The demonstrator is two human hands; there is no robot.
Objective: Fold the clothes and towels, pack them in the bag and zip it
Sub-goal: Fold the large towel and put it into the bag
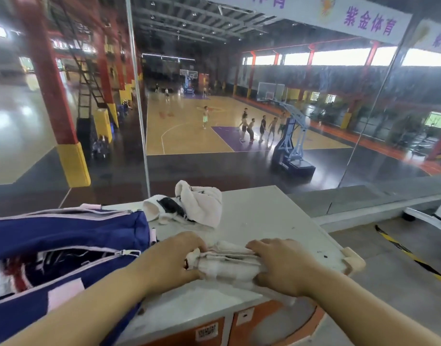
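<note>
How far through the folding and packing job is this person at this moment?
Done: red, white and dark fabric already lies inside the open navy bag with pink trim. In hand: the left hand and right hand hold a folded white towel on the grey table. Left: the crumpled white cloth pile behind it is unfolded, and the bag's zip is open.

Two bare forearms reach forward. Left hand grips the left end of a towel, right hand its right end (fingers curled, knuckles up).
</note>
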